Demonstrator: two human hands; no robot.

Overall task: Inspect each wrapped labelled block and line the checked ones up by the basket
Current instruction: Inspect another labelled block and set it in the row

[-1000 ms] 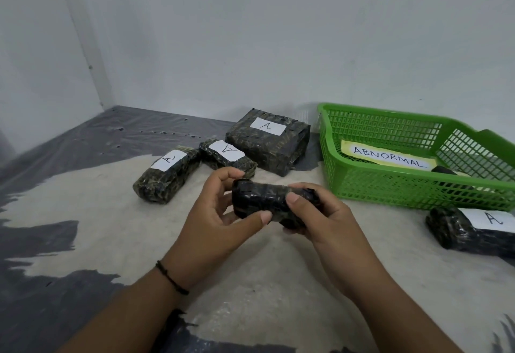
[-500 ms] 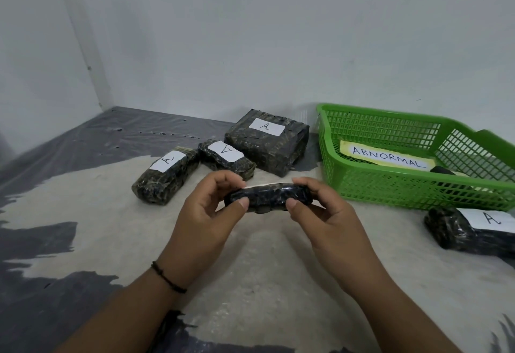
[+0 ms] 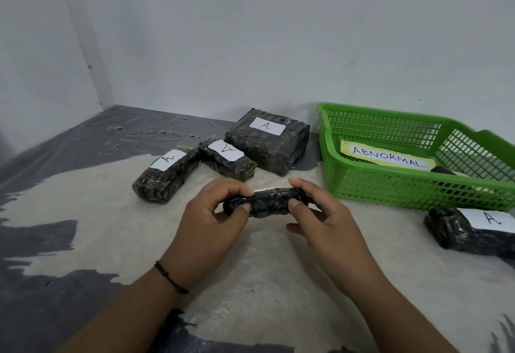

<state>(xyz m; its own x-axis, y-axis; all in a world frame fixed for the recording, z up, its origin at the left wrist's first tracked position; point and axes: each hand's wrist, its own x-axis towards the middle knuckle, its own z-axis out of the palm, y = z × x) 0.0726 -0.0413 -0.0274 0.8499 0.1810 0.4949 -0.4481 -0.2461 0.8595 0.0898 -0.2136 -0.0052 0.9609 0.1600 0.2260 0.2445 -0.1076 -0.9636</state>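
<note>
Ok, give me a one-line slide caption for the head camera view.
Both hands, left hand and right hand, hold a wrapped block beside the green basket.

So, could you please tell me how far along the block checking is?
Done: three labelled blocks lie lined up left of the green basket. In hand: both hands, left and right, hold a small block. Left: one block in front of the basket.
</note>
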